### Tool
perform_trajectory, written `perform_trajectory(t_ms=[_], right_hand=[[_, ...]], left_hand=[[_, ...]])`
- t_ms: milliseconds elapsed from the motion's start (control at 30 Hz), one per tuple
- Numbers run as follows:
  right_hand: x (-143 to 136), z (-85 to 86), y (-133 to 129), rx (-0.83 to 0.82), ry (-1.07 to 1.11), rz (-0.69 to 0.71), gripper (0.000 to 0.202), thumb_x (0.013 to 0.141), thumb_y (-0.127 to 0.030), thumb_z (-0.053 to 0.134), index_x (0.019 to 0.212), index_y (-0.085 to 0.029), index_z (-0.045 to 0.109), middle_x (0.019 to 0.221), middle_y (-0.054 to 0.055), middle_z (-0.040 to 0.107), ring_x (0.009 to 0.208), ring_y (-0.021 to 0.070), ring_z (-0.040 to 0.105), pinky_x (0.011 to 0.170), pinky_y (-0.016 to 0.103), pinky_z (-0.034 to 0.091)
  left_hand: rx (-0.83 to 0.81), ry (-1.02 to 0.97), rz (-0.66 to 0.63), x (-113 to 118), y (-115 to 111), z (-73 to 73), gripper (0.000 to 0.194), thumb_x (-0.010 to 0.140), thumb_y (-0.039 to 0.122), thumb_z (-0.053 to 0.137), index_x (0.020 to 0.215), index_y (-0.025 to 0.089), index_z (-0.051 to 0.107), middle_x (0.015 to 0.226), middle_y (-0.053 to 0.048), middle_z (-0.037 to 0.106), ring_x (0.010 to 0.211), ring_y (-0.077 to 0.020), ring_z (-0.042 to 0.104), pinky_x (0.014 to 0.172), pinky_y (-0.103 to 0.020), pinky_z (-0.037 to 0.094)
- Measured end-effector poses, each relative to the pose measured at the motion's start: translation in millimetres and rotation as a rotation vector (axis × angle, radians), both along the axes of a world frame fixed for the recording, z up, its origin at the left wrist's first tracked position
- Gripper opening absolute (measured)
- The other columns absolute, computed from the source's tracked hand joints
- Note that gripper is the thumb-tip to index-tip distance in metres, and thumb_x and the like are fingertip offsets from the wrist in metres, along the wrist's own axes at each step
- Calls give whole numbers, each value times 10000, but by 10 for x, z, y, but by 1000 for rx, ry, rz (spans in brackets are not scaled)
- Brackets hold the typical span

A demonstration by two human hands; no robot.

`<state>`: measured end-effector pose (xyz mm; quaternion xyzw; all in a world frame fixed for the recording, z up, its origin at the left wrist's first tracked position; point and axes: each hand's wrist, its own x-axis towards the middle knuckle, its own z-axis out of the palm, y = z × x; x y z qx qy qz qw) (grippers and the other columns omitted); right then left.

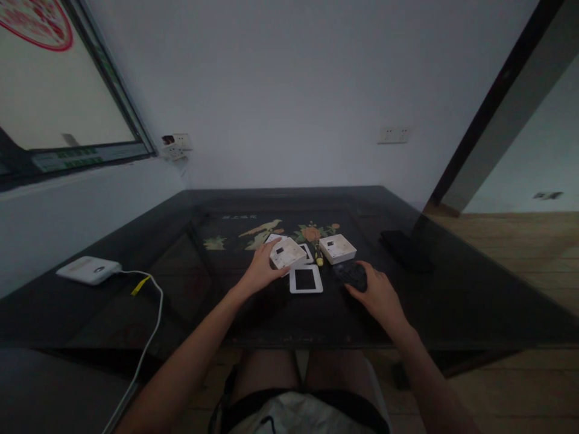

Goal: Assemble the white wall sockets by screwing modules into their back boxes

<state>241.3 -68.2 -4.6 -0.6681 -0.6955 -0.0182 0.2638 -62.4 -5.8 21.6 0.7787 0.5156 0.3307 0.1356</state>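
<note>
My left hand [261,268] is closed around the left side of a white square socket back box [287,253], tilted with its hollow face up. Closed on a dark, lumpy object [350,275], my right hand [380,294] rests low at the table; the object's kind is not clear. Between the hands lies a white square frame [318,281] with a dark opening. Behind it, a second white frame [310,254] is partly covered by the held box. A short yellow-and-black tool [319,260], perhaps a screwdriver, lies beside another white back box [338,249].
The dark glossy table [244,319] has a painted bird and flowers [311,232]. A white device [89,270] with a white cable [159,307] and yellow tag [140,286] lies left. A black flat item [404,250] lies right. Wall sockets [393,135] sit behind.
</note>
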Motion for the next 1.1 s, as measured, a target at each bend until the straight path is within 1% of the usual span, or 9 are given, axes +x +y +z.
perform_trajectory(t_ms=[100, 233, 367, 467, 567, 667, 733, 933, 1100], right_hand=[[194, -25, 38, -18, -42, -67, 540, 780, -435, 593, 1231, -167, 467, 1063, 150, 636, 1001, 333, 568, 819, 417, 470], [331, -71, 103, -57, -58, -75, 543, 804, -464, 568, 1236, -149, 476, 1071, 156, 632, 995, 330, 569, 829, 425, 474], [317, 10, 122, 38, -68, -53, 575, 804, -502, 569, 1244, -141, 489, 1244, 182, 546, 1150, 356, 485, 915, 452, 435], [127, 210, 169, 124, -37, 24, 522, 825, -468, 566, 1242, -159, 506, 1275, 167, 529, 1177, 328, 470, 948, 437, 417], [-226, 398, 331, 46, -32, 312, 408, 860, -371, 553, 1216, -171, 539, 1206, 129, 591, 1130, 272, 519, 961, 386, 413], [-596, 438, 593, -114, -98, 610, 363, 839, -261, 587, 1191, -177, 571, 1166, 108, 619, 1103, 243, 543, 937, 354, 423], [-776, 395, 763, -193, -186, 712, 401, 799, -177, 612, 1198, -173, 572, 1163, 105, 620, 1109, 243, 538, 940, 349, 411], [-985, 314, 973, -239, -473, 702, 399, 724, -43, 567, 1112, -127, 599, 1133, 157, 607, 1053, 279, 561, 854, 355, 437], [-1063, 350, 1003, -238, -551, 694, 453, 726, -27, 539, 1173, -101, 551, 1140, 180, 598, 1084, 293, 549, 826, 348, 454]], left_hand=[[32, -17, 3, -167, -25, 8, 757, 686, 388, 704, 1347, 203, 386, 1344, -117, 470, 1259, -285, 424, 1072, -439, 327], [86, -54, -13, -338, -29, -36, 724, 692, 389, 703, 1325, 220, 393, 1343, -101, 471, 1258, -270, 428, 1083, -422, 324], [108, -130, 33, -431, -7, -117, 685, 718, 396, 676, 1317, 232, 388, 1330, -99, 480, 1241, -268, 455, 1060, -420, 357], [145, -161, 18, -431, 0, -150, 676, 724, 396, 674, 1311, 222, 390, 1319, -107, 482, 1234, -271, 463, 1057, -423, 362], [194, -127, -17, -389, -6, -152, 692, 716, 399, 684, 1316, 234, 382, 1318, -106, 471, 1248, -275, 440, 1071, -434, 346], [242, -82, -53, -346, -20, -164, 732, 699, 357, 704, 1334, 255, 356, 1338, -103, 440, 1275, -286, 397, 1079, -474, 325], [279, -68, -95, -322, -30, -185, 771, 680, 318, 723, 1344, 253, 339, 1348, -111, 413, 1284, -293, 373, 1077, -497, 320], [334, -52, -154, -249, -53, -211, 837, 668, 315, 743, 1375, 254, 297, 1355, -125, 366, 1295, -303, 336, 1085, -510, 302], [343, -57, -168, -245, -64, -200, 831, 684, 327, 736, 1386, 271, 293, 1372, -125, 348, 1300, -312, 332, 1073, -518, 312]])
